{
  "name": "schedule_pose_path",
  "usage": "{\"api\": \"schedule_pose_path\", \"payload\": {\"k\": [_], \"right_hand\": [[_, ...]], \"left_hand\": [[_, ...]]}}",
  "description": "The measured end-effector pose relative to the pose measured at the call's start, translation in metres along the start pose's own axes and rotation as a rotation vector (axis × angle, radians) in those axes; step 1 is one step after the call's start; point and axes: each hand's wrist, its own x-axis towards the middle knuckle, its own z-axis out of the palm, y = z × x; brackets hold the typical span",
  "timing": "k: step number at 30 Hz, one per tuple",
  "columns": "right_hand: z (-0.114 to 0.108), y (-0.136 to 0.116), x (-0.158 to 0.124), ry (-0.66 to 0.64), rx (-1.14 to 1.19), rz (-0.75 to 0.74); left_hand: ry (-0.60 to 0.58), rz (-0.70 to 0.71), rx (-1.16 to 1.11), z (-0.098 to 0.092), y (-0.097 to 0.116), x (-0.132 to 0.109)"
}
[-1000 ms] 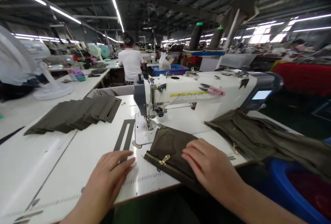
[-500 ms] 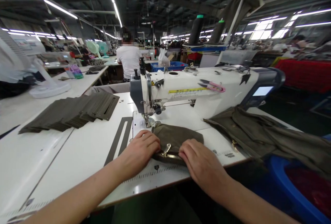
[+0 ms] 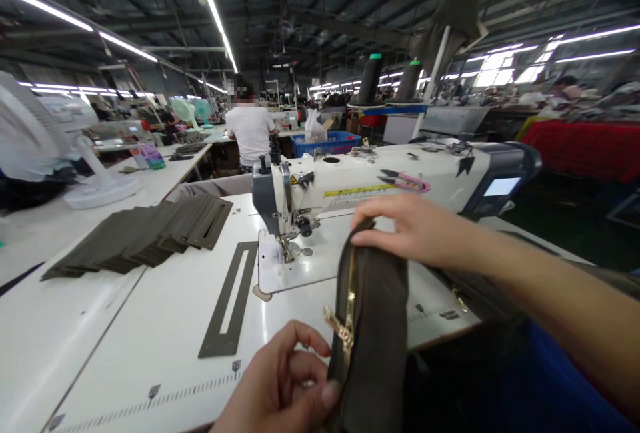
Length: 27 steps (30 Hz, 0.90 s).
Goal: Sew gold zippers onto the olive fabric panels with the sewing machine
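Observation:
An olive fabric pouch [image 3: 373, 326] with a gold zipper is lifted off the table and held upright in the air. My right hand [image 3: 415, 230] pinches its top end between thumb and fingers. My left hand [image 3: 280, 383] grips its lower end, close to the dangling gold zipper pull [image 3: 339, 328]. The pouch hangs in front of the sewing machine's white bed [image 3: 295, 266], clear of the presser foot. Its far side is hidden from me.
A sewing machine [image 3: 380, 180] with pink-handled snips [image 3: 405, 182] on it fills the table's far side. Left of it lie a stack of olive fabric pieces [image 3: 150, 233] and a slotted template [image 3: 227, 300]. A co-worker in a white shirt [image 3: 250, 133] sits beyond.
Both hands have raised the pouch from the table and turned it on end. It lay flat under them before, with its zipper towards me.

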Motion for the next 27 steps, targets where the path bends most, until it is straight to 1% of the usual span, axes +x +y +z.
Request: {"api": "schedule_pose_path", "payload": {"k": [1, 2, 3, 5, 6, 7, 8, 10, 12, 14, 16, 17, 18, 20, 21, 22, 24, 25, 26, 27], "right_hand": [[0.021, 0.001, 0.012, -0.036, -0.013, -0.061], [0.045, 0.003, 0.023, -0.076, -0.027, -0.113], [0.070, 0.006, 0.034, -0.150, -0.037, -0.166], [0.113, 0.012, 0.051, -0.221, -0.011, -0.234], [0.130, 0.014, 0.057, -0.230, 0.004, -0.255], [0.141, 0.016, 0.061, -0.221, 0.017, -0.258], [0.148, 0.018, 0.062, -0.199, 0.022, -0.245], [0.146, 0.022, 0.056, -0.124, 0.012, -0.174], [0.133, 0.029, 0.041, -0.026, -0.064, -0.008], [0.119, 0.040, 0.021, 0.026, -0.210, 0.245], [0.110, 0.050, 0.001, -0.010, -0.308, 0.451], [0.108, 0.054, -0.008, -0.047, -0.305, 0.497], [0.108, 0.058, -0.014, -0.078, -0.262, 0.503], [0.109, 0.061, -0.021, -0.086, -0.135, 0.486], [0.110, 0.061, -0.022, -0.054, -0.075, 0.493], [0.111, 0.061, -0.021, 0.005, -0.028, 0.509], [0.112, 0.059, -0.016, 0.152, 0.029, 0.544], [0.113, 0.059, -0.013, 0.214, 0.025, 0.552], [0.115, 0.059, -0.010, 0.248, -0.023, 0.552], [0.117, 0.060, -0.007, 0.251, -0.105, 0.547]], "left_hand": [[-0.002, -0.034, 0.082, -0.007, -0.008, -0.005], [0.031, -0.044, 0.223, -0.015, -0.014, -0.008], [0.104, -0.025, 0.406, -0.025, -0.017, -0.009], [0.279, 0.086, 0.784, -0.046, -0.016, -0.005], [0.337, 0.157, 0.944, -0.055, -0.013, 0.000], [0.340, 0.223, 1.070, -0.062, -0.009, 0.007], [0.288, 0.269, 1.165, -0.067, -0.005, 0.016], [0.123, 0.285, 1.302, -0.072, 0.002, 0.032], [-0.008, 0.252, 1.383, -0.072, 0.005, 0.043], [-0.064, 0.222, 1.418, -0.069, 0.006, 0.048], [-0.074, 0.198, 1.438, -0.066, 0.006, 0.048], [-0.073, 0.182, 1.448, -0.066, 0.006, 0.048], [-0.070, 0.163, 1.462, -0.066, 0.006, 0.047], [-0.068, 0.132, 1.491, -0.066, 0.007, 0.048], [-0.070, 0.125, 1.503, -0.066, 0.007, 0.049], [-0.073, 0.122, 1.513, -0.066, 0.008, 0.050], [-0.077, 0.124, 1.530, -0.065, 0.009, 0.051], [-0.076, 0.127, 1.537, -0.064, 0.009, 0.052], [-0.071, 0.132, 1.545, -0.063, 0.009, 0.053], [-0.058, 0.142, 1.553, -0.063, 0.008, 0.054]]}}
